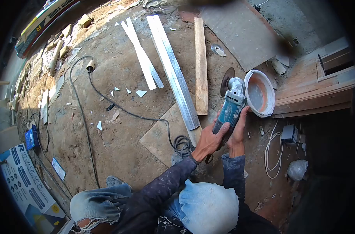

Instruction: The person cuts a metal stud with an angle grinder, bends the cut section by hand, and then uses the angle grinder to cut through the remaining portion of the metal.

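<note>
A teal angle grinder (229,111) with a dark disc (227,80) is held up, its head pointing away from me. My left hand (209,141) is wrapped round the rear of its body, thumb on top. Along the right side of the tool, my right hand (238,130) grips it from beneath, with part of its fingers hidden. Just right of the grinder's head stands a white-rimmed bucket (272,102) with greyish contents. To the left, long metal profiles (173,72) and a wooden plank (201,66) lie on the dirt floor.
Thin white strips (142,58) lie beyond the black cable (136,115), which coils near my left wrist. A grey board (240,33) is at the back, wooden frames (310,91) at the right. A small grey box (289,133) with white wire and a printed carton (27,183) are on the ground.
</note>
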Demonstrator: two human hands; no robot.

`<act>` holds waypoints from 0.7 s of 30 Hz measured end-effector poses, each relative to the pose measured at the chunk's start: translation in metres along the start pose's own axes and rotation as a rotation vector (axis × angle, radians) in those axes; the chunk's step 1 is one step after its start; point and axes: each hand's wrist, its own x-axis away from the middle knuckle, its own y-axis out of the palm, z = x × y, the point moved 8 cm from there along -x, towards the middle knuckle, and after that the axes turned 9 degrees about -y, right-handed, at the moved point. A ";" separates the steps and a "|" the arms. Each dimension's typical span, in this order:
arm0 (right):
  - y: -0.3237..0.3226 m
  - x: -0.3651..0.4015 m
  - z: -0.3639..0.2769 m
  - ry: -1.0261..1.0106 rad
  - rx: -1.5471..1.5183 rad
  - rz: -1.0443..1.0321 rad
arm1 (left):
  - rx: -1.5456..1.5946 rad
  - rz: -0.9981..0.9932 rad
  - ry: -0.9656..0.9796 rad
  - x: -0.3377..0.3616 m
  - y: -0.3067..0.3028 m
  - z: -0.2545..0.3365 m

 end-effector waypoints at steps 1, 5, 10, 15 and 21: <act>-0.002 0.003 -0.001 0.012 0.005 0.004 | 0.020 -0.058 -0.071 0.000 0.003 -0.006; -0.006 0.006 0.002 0.072 -0.034 -0.101 | 0.015 -0.092 -0.070 -0.006 0.005 -0.017; -0.014 0.005 0.006 0.025 -0.080 0.005 | -0.004 -0.101 -0.100 -0.008 0.002 -0.018; -0.032 0.007 0.024 0.049 -0.094 0.237 | -0.090 -0.104 -0.125 -0.014 0.003 -0.025; -0.027 0.006 0.019 0.074 -0.122 0.160 | -0.132 -0.135 -0.175 -0.018 0.007 -0.037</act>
